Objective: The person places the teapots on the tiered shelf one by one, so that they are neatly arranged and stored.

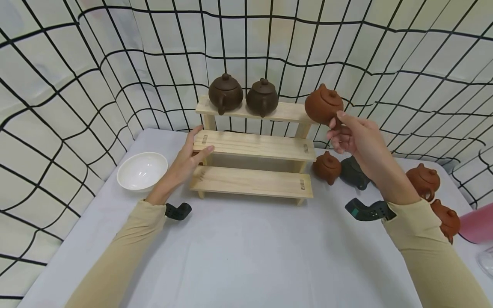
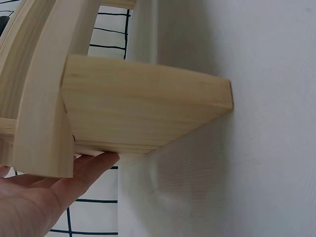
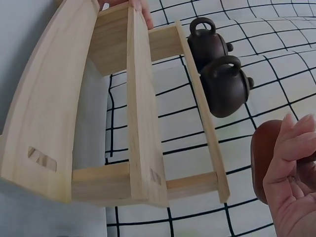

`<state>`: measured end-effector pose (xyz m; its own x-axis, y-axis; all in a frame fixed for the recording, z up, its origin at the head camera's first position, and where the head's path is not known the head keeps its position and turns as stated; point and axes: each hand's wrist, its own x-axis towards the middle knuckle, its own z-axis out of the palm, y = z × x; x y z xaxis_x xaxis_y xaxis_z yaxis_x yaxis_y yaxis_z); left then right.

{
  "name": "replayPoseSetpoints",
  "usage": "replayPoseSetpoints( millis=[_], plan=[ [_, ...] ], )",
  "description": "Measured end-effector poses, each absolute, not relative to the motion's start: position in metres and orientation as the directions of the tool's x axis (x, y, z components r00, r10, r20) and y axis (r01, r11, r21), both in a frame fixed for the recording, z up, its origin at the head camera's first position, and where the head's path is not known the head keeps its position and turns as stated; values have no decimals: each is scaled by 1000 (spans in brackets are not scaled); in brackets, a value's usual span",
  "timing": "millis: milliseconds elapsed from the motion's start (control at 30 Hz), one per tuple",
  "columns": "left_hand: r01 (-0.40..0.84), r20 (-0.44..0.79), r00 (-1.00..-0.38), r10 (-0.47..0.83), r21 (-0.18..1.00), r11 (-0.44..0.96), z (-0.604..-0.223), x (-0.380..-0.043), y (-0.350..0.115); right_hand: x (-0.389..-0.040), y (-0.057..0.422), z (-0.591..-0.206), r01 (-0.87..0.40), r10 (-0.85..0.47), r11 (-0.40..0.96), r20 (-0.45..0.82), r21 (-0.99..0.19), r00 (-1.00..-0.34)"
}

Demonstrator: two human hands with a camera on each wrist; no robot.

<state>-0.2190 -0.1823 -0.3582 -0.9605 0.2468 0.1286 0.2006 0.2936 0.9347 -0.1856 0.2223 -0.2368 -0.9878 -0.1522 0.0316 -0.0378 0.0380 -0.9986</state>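
A three-tier wooden display stand (image 1: pixel 250 182) stands on the white-covered table. My left hand (image 1: pixel 181 164) grips the left end of its middle tier, thumb over the board. With my right hand (image 1: pixel 363 139) I hold a reddish-brown clay teapot (image 1: pixel 321 105) at its handle side, by the right end of the top tier. The teapot is tilted; the head view does not settle whether it touches the board. In the right wrist view its body (image 3: pixel 264 155) appears apart from the stand. Two dark brown teapots, one left (image 1: pixel 225 92) and one right (image 1: pixel 262 97), sit on the top tier.
Right of the stand are a small reddish teapot (image 1: pixel 327 167) and a dark grey-green one (image 1: pixel 353 172), partly behind my wrist. Two more reddish teapots (image 1: pixel 423 180) (image 1: pixel 446 219) and a pink object (image 1: pixel 477 224) lie farther right. A white bowl (image 1: pixel 141 172) sits left. Black-gridded cloth surrounds the table.
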Motion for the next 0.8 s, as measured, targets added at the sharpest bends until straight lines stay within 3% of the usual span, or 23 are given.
replayPoseSetpoints(
  millis=[367,800],
  plan=[
    [208,135,-960,246,930,302,-358,-219,-182,-219,198,-238,-20,-138,135,1,-991,-990],
    [145,79,-974,211,936,320,-354,-217,-178,-231,189,-245,6,-136,170,-30,-985,-990]
  ],
)
